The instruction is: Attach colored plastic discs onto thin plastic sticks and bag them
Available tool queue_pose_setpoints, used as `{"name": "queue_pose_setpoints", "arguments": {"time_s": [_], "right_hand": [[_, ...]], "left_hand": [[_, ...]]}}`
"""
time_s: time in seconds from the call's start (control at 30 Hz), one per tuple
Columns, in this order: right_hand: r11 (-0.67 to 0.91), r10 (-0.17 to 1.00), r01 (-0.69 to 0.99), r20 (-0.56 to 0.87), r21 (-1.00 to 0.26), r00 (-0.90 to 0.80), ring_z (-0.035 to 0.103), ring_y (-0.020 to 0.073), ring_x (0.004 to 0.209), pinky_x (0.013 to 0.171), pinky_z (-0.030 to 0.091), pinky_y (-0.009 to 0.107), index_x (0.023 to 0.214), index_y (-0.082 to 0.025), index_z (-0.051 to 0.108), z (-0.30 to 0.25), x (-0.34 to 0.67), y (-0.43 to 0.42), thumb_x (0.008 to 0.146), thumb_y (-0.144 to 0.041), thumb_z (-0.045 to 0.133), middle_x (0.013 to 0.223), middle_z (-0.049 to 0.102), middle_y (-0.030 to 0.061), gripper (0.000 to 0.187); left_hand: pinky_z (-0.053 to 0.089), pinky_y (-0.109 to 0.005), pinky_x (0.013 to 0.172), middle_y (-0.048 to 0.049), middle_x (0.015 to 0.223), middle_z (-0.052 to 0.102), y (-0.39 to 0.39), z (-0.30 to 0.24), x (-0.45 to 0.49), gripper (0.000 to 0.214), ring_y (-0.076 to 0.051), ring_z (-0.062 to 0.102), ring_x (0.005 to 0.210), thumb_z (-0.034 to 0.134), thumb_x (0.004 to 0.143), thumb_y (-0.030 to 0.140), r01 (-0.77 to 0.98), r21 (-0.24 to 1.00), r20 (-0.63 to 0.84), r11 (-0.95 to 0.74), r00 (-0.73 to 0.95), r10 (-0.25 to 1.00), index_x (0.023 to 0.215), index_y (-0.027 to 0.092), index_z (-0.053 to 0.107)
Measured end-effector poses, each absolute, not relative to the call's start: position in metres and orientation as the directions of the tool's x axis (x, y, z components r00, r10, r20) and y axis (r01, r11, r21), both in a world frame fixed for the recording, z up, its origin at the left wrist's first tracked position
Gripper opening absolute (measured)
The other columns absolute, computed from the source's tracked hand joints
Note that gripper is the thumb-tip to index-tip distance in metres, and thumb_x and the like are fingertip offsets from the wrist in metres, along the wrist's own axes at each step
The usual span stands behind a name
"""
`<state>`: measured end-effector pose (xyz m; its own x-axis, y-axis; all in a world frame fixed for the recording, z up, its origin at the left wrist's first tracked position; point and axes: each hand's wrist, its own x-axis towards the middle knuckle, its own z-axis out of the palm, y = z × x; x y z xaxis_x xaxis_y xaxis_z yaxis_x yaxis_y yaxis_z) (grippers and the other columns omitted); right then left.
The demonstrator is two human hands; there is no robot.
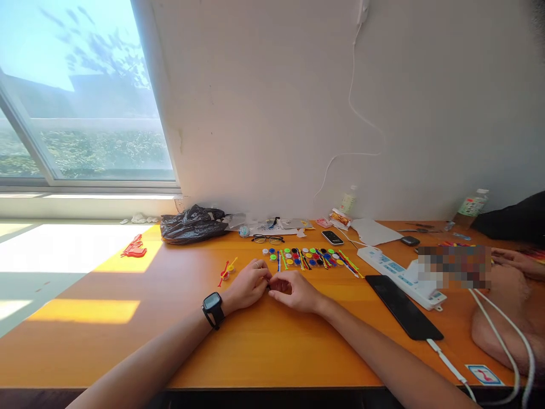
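Over the middle of the table, my left hand (250, 284) and my right hand (297, 291) meet at the fingertips. Both are closed in a pinch around a small dark piece (268, 287), mostly hidden by the fingers, so its kind does not show. A ring and a black watch (212, 307) are on the left hand and wrist. Just beyond the hands lie rows of small round coloured discs (313, 251) with thin coloured plastic sticks (348, 263) between and beside them. Left of my left hand are red and yellow stick pieces (227, 270) with round parts.
A red toy gun (134, 246) and black plastic bag (191, 224) lie to the left. Eyeglasses (268, 238) rest behind the discs. At right are a phone (404, 307), a power strip (400, 274), cables and another person's arm (502, 318). Bottles stand by the wall.
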<state>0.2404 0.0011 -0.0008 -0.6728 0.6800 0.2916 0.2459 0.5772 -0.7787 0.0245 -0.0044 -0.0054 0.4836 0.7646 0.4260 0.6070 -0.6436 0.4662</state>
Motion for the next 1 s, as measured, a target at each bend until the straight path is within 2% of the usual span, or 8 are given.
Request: {"name": "queue_pose_setpoints", "arguments": {"time_s": [0.2,0.33,0.43,0.63,0.77,0.87,0.93,1.0], "right_hand": [[0.640,0.607,0.253,0.276,-0.725,-0.746,0.052,0.0128,0.070,0.063,0.040,0.023,0.084,-0.018,0.065,0.000,0.239,0.001,0.087,-0.021,0.067,0.076,0.059,-0.0021,0.004],[0.684,0.695,0.461,0.315,-0.565,-0.646,0.052,0.0129,0.068,0.063,0.036,0.024,0.083,-0.018,0.067,-0.004,0.243,0.007,0.083,-0.012,0.061,0.075,0.062,-0.0009,0.009],[0.656,0.752,0.608,0.319,-0.447,-0.577,0.057,0.0149,0.073,0.066,0.036,0.025,0.084,-0.018,0.070,-0.004,0.247,0.012,0.082,-0.011,0.059,0.080,0.067,0.0013,0.014],[0.554,0.832,0.732,0.290,-0.397,-0.472,0.061,0.0171,0.073,0.068,0.037,0.027,0.113,-0.021,0.073,-0.001,0.250,0.013,0.091,-0.020,0.059,0.078,0.069,0.0012,0.026],[0.539,0.842,0.762,0.258,-0.359,-0.474,0.065,0.0193,0.079,0.072,0.039,0.028,0.130,-0.020,0.071,0.001,0.251,0.012,0.094,-0.026,0.060,0.088,0.074,0.0048,0.038],[0.530,0.848,0.773,0.238,-0.350,-0.473,0.069,0.0224,0.091,0.079,0.044,0.029,0.138,-0.020,0.067,0.002,0.251,0.011,0.096,-0.033,0.061,0.102,0.077,0.0084,0.045],[0.525,0.851,0.780,0.236,-0.341,-0.469,0.071,0.0245,0.099,0.083,0.045,0.031,0.138,-0.021,0.066,0.001,0.251,0.011,0.097,-0.038,0.061,0.111,0.077,0.0098,0.045],[0.514,0.857,0.794,0.237,-0.325,-0.458,0.071,0.0261,0.104,0.086,0.046,0.032,0.136,-0.021,0.066,-0.001,0.250,0.011,0.098,-0.041,0.059,0.118,0.077,0.0106,0.043]], "left_hand": [[0.044,-0.029,0.077,-0.0045,0.089,0.071,-0.014,0.005,0.024,0.021,-0.019,0.067,0.083,0.052,0.096,0.017,0.694,0.422,0.373,-0.583,0.453,0.810,0.086,0.021,0.070],[0.044,-0.028,0.074,-0.0025,0.090,0.075,-0.020,0.009,0.026,0.015,-0.020,0.069,0.082,0.060,0.090,0.019,0.756,0.339,0.360,-0.560,0.446,0.819,0.091,0.024,0.074],[0.042,-0.029,0.072,-0.0030,0.092,0.075,-0.018,0.009,0.026,0.021,-0.021,0.070,0.083,0.058,0.086,0.016,0.827,0.273,0.341,-0.491,0.394,0.854,0.094,0.025,0.075],[0.038,-0.032,0.066,-0.0069,0.093,0.074,-0.004,0.007,0.012,0.021,-0.025,0.070,0.086,0.056,0.084,0.014,0.945,0.159,0.322,-0.284,0.223,0.920,0.092,0.023,0.073],[0.040,-0.034,0.066,-0.0087,0.091,0.073,0.003,0.006,0.001,0.020,-0.027,0.069,0.086,0.056,0.082,0.012,0.968,0.131,0.317,-0.213,0.163,0.934,0.091,0.020,0.072],[0.046,-0.036,0.074,-0.0094,0.096,0.072,0.002,0.004,0.002,0.021,-0.028,0.068,0.093,0.055,0.085,0.011,0.947,0.139,0.332,-0.291,0.232,0.914,0.093,0.021,0.072],[0.050,-0.039,0.084,-0.0106,0.105,0.071,-0.002,0.000,0.010,0.023,-0.028,0.067,0.102,0.055,0.089,0.013,0.874,0.178,0.359,-0.452,0.370,0.857,0.101,0.021,0.073],[0.052,-0.042,0.097,-0.0114,0.118,0.069,-0.007,-0.008,0.023,0.036,-0.029,0.064,0.112,0.055,0.089,0.013,0.738,0.244,0.411,-0.629,0.508,0.757,0.119,0.023,0.070]]}}
